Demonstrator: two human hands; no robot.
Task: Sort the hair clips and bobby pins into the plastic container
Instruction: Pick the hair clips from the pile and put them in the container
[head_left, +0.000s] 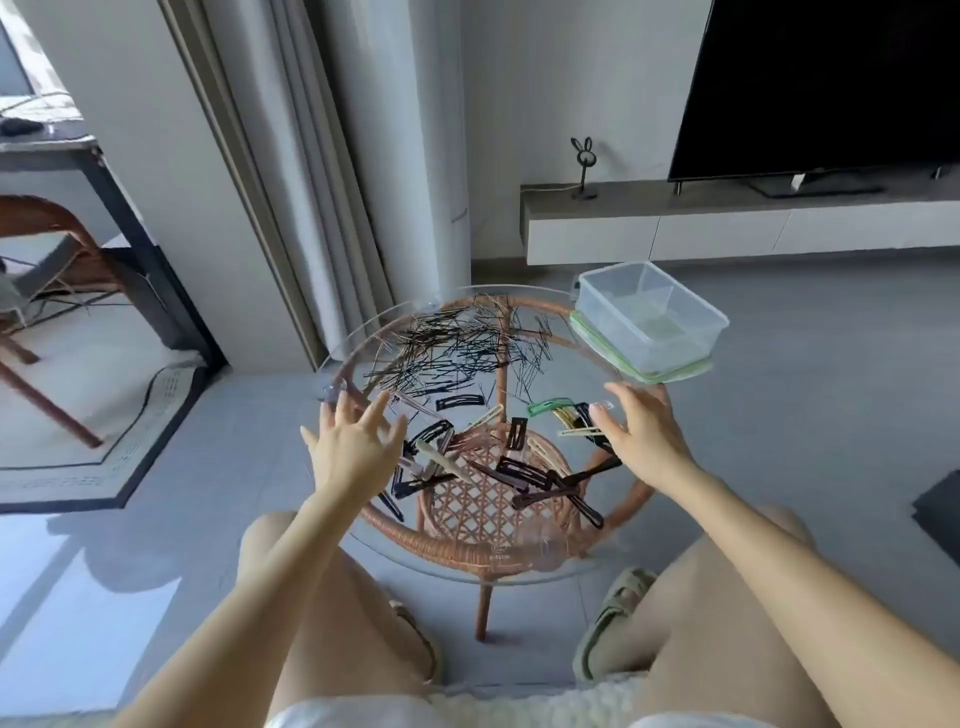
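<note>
A round glass-topped rattan table stands in front of my knees. Many thin black bobby pins lie scattered across its far half. Several flat hair clips in black, brown, beige and green lie on the near half. A clear plastic container sits empty on its green-edged lid at the table's far right edge. My left hand hovers over the left side of the table with fingers spread, holding nothing. My right hand hovers over the right side, fingers apart, just beside a green clip.
A low white TV cabinet with a black screen stands behind the table. Curtains hang at the back left. A wooden chair and a rug are on the left. My sandalled feet rest under the table.
</note>
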